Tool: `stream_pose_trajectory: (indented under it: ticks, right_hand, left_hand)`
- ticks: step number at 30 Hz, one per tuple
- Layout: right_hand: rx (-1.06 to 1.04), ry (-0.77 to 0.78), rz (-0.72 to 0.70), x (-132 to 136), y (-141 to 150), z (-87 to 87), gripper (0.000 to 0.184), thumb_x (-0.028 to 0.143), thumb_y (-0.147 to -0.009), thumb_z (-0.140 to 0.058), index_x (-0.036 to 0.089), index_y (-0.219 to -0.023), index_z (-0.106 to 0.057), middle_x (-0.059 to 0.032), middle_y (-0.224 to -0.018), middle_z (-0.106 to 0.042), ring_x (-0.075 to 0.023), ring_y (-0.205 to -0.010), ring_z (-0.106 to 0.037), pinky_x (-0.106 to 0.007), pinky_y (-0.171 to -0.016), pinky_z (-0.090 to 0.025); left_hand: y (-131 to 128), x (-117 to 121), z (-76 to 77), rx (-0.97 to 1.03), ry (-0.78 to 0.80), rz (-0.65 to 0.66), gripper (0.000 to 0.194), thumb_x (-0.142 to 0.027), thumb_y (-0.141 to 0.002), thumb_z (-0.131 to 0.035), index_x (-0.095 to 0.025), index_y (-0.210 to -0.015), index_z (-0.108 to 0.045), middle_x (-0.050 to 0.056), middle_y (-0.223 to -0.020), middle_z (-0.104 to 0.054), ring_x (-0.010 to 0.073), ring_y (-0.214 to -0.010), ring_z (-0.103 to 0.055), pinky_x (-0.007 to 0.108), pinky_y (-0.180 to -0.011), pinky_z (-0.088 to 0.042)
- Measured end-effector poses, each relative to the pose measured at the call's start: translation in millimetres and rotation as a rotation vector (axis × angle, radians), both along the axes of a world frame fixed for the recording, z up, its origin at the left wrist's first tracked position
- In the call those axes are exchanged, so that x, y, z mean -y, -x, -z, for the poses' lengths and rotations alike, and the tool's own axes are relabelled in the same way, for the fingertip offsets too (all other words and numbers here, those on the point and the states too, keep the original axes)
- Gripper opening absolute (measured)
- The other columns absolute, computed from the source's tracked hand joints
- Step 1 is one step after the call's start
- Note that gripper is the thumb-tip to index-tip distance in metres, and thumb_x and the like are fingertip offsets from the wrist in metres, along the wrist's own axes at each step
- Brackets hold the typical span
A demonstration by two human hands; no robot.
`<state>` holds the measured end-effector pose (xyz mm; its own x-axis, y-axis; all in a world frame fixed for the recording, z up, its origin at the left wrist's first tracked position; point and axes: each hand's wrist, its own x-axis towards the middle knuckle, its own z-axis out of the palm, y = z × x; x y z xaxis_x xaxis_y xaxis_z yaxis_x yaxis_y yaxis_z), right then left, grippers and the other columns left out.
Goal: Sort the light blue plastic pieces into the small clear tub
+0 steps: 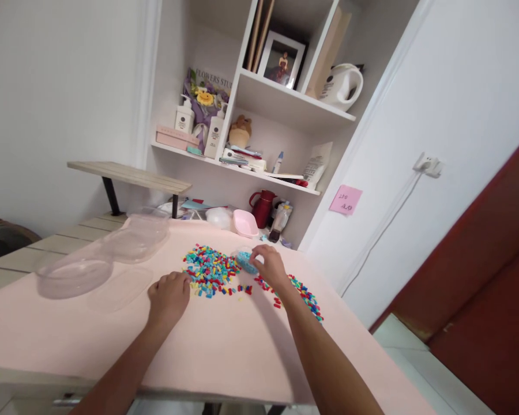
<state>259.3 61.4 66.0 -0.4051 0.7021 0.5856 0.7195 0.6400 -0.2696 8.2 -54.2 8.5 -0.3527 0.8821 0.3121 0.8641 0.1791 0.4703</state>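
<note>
A heap of small coloured plastic pieces [210, 268] in blue, red, yellow and green lies on the pink tabletop. My left hand [169, 293] rests at the heap's left edge with its fingers curled in; what they hold, if anything, is hidden. Just right of the heap sits a small clear dish [246, 261] filled with light blue pieces. Over its right rim is my right hand [269, 264], thumb and fingers bent together in a pinch; anything between the fingertips is too small to make out. Partly behind my right forearm spreads a second scatter of pieces [307, 297].
Clear plastic trays and lids [75, 276] lie on the left of the pink table cover [225, 351]. A pink bowl [245, 223], a red jug [263, 208] and a bottle [280, 222] stand at the back, beneath white shelves [281, 95]. A wooden riser [130, 176] stands back left.
</note>
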Motion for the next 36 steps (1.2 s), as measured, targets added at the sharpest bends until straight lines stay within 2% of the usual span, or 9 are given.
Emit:
stream_pose_trajectory:
  ticks: [2,4,7,12,17,23,27,32,36]
  right_hand:
    - [-0.029,-0.010,0.086,-4.8,0.9,-17.0,0.007,0.021,-0.078,-0.060,0.022,-0.079,-0.067,-0.0043,-0.090,-0.064,-0.0196,-0.089,-0.055,-0.032,-0.081,-0.039]
    - [0.023,0.041,0.073,-3.1,3.6,-20.0,0.009,0.020,-0.079,-0.059,0.022,-0.079,-0.068,-0.0033,-0.084,-0.064,-0.0178,-0.080,-0.056,-0.029,-0.074,-0.041]
    - [0.178,0.128,-0.062,9.2,7.6,-0.5,0.015,0.020,-0.079,-0.059,0.026,-0.086,-0.071,-0.0014,-0.084,-0.066,-0.0167,-0.076,-0.057,-0.027,-0.069,-0.041]
    - [0.262,0.149,-0.060,27.3,8.2,35.2,0.023,0.020,-0.078,-0.061,0.029,-0.096,-0.073,-0.0036,-0.087,-0.064,-0.0178,-0.072,-0.059,-0.029,-0.064,-0.042]
    - [0.331,0.149,-0.083,31.2,12.5,36.6,0.023,0.025,-0.079,-0.062,0.033,-0.097,-0.073,-0.0036,-0.091,-0.064,-0.0182,-0.075,-0.061,-0.028,-0.064,-0.043]
    - [0.357,0.173,-0.055,34.1,17.7,40.2,0.017,0.023,-0.076,-0.064,0.031,-0.086,-0.074,-0.0004,-0.090,-0.066,-0.0162,-0.075,-0.061,-0.025,-0.059,-0.039]
    - [0.323,0.152,-0.014,20.3,15.2,25.4,0.013,0.024,-0.077,-0.063,0.028,-0.085,-0.072,-0.0005,-0.090,-0.066,-0.0151,-0.077,-0.060,-0.024,-0.063,-0.039]
    - [0.149,0.062,0.282,-14.8,12.5,-9.6,0.022,0.028,-0.088,-0.050,0.028,-0.101,-0.068,-0.0029,-0.096,-0.065,-0.0164,-0.087,-0.059,-0.025,-0.069,-0.040]
    - [0.114,0.054,0.328,-25.7,11.3,-12.7,0.032,0.019,-0.090,-0.043,0.027,-0.110,-0.066,-0.0053,-0.104,-0.065,-0.0176,-0.093,-0.060,-0.026,-0.072,-0.041]
  left_hand:
    - [0.3,0.2,0.8,0.011,-0.006,-0.003,0.034,-0.023,-0.088,-0.035,-0.025,-0.095,-0.068,0.004,-0.109,-0.067,0.0205,-0.106,-0.054,0.039,-0.092,-0.029]
    - [0.2,0.5,1.1,0.020,-0.009,-0.006,0.033,-0.024,-0.088,-0.035,-0.026,-0.095,-0.067,0.004,-0.109,-0.067,0.0203,-0.106,-0.053,0.039,-0.092,-0.029]
    - [-1.0,1.0,1.2,0.019,-0.008,-0.005,0.033,-0.024,-0.088,-0.035,-0.026,-0.093,-0.067,0.004,-0.107,-0.067,0.0202,-0.105,-0.053,0.039,-0.091,-0.029]
    - [-1.9,1.0,2.6,0.011,-0.022,-0.007,0.032,-0.024,-0.088,-0.035,-0.025,-0.091,-0.067,0.004,-0.106,-0.067,0.0199,-0.104,-0.054,0.038,-0.090,-0.030]
    - [-0.6,0.7,3.9,0.015,-0.027,0.002,0.033,-0.024,-0.088,-0.034,-0.025,-0.091,-0.067,0.004,-0.105,-0.067,0.0206,-0.103,-0.054,0.039,-0.089,-0.030]
    - [-1.3,0.7,3.9,0.005,-0.033,-0.001,0.032,-0.024,-0.088,-0.035,-0.025,-0.091,-0.067,0.004,-0.105,-0.067,0.0210,-0.103,-0.054,0.039,-0.089,-0.030]
    - [-1.5,0.7,3.5,0.014,-0.031,-0.001,0.031,-0.024,-0.088,-0.036,-0.026,-0.091,-0.067,0.004,-0.105,-0.067,0.0209,-0.104,-0.054,0.039,-0.090,-0.030]
    - [-0.9,0.6,1.7,0.002,-0.022,-0.005,0.032,-0.024,-0.088,-0.035,-0.026,-0.092,-0.067,0.004,-0.107,-0.067,0.0207,-0.104,-0.054,0.039,-0.089,-0.030]
    - [-0.9,1.0,-0.5,0.022,-0.010,-0.006,0.033,-0.023,-0.088,-0.035,-0.026,-0.093,-0.067,0.003,-0.108,-0.068,0.0201,-0.105,-0.054,0.038,-0.091,-0.029]
